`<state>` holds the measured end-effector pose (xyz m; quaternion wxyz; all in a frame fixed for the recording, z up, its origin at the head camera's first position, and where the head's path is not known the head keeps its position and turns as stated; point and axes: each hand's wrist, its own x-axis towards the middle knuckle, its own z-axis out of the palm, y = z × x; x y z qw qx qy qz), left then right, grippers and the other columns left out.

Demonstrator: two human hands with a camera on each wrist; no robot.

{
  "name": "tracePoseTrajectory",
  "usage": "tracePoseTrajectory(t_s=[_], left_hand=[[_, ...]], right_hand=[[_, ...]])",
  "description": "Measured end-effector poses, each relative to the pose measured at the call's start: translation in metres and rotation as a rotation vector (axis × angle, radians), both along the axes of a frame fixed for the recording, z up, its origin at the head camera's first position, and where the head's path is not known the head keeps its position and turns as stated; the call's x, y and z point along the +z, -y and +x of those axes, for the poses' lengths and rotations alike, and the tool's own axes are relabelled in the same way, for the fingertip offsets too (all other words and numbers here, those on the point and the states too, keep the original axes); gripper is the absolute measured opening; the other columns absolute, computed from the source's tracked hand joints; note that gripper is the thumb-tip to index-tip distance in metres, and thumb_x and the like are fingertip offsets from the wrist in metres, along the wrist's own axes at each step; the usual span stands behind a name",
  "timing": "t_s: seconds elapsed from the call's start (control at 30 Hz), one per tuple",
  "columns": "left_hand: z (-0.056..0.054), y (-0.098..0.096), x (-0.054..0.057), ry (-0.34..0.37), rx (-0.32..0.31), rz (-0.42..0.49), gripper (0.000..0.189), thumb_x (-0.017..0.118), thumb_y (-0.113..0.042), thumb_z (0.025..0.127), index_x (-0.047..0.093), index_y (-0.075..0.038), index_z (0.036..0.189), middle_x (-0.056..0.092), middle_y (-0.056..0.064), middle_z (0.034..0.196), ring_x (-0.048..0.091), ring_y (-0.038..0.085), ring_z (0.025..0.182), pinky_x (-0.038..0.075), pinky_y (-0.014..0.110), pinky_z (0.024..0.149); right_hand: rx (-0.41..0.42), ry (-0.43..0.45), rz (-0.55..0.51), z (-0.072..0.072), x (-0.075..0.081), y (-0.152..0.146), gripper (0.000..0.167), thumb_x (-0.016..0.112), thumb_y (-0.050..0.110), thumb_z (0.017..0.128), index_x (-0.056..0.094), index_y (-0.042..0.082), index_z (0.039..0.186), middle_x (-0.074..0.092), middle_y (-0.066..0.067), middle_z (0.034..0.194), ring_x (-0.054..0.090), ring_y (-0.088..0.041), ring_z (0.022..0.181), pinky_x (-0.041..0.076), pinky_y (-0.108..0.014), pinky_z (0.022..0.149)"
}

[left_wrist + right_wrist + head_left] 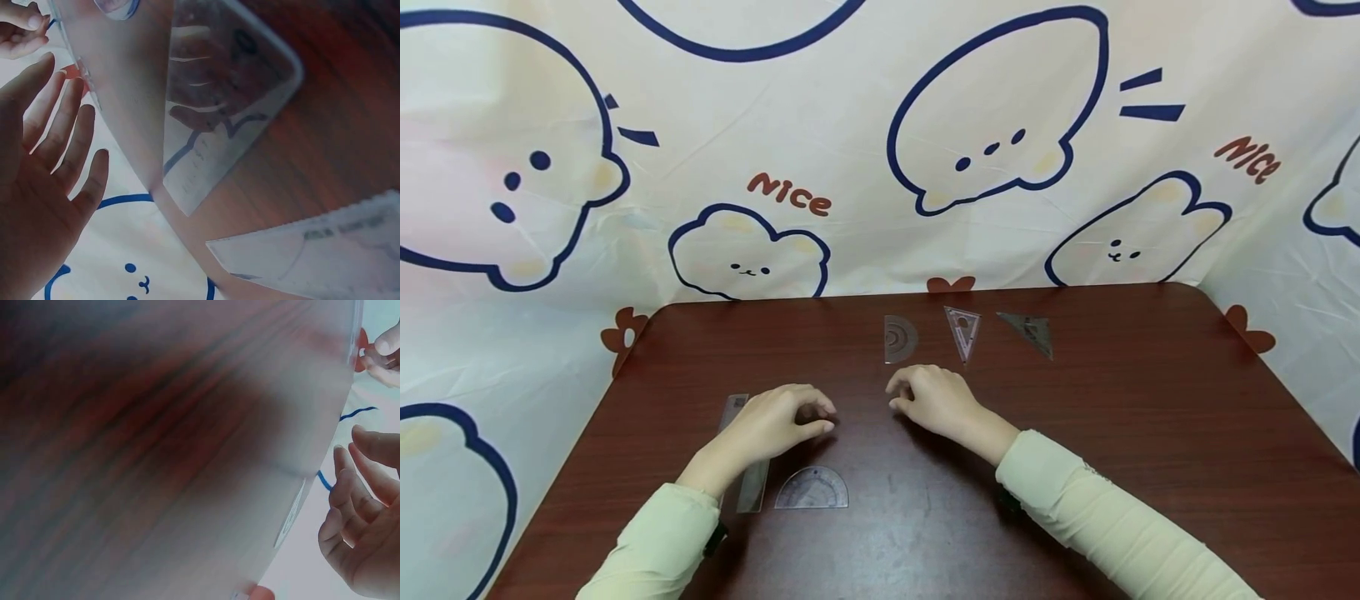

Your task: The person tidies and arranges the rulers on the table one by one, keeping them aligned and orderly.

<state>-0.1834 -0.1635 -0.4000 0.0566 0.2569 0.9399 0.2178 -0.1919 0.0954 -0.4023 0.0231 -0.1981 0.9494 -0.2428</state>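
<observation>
My left hand (778, 421) hovers over a clear ruler (752, 487), its fingers relaxed and holding nothing. The ruler lies lengthwise, its middle hidden under that hand and wrist. Just right of its near end lies a clear protractor (812, 490), flat edge toward me. My right hand (936, 400) is held above the table with loosely bent fingers and nothing in them. Beyond it lie a second protractor (901, 340), a narrow set square (962, 332) and a wider set square (1032, 332). In the right wrist view the right hand (369, 512) has spread fingers.
All the pieces lie flat on a dark reddish-brown wooden table (1112, 400). A pale cloth (865, 242) with cartoon outlines hangs behind the table and along both sides. Bare tabletop lies between the hands and at the right.
</observation>
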Motion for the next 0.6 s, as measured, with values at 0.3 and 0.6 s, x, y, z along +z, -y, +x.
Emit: tracePoseTrajectory(t_s=[0.3,0.6], left_hand=[[-0.006,-0.012,0.003,-0.007,0.000,0.006,0.014,0.075,-0.031,0.090,0.073,-0.025,0.102,0.067,-0.011,0.104,0.063,0.015,0.104,0.050,0.045,0.086],[-0.014,-0.025,0.005,0.003,-0.008,0.016,0.017,0.073,-0.033,0.091,0.073,-0.025,0.106,0.067,-0.008,0.112,0.061,0.018,0.113,0.049,0.048,0.091]], right_hand=[[-0.070,-0.028,-0.001,-0.011,-0.001,-0.009,0.012,0.077,0.022,0.088,0.074,0.017,0.099,0.056,0.012,0.070,0.050,-0.008,0.055,0.041,-0.028,0.049],[-0.136,0.000,-0.037,-0.022,-0.002,-0.014,0.016,0.077,0.025,0.088,0.074,0.016,0.101,0.061,0.010,0.074,0.053,-0.009,0.057,0.041,-0.029,0.050]])
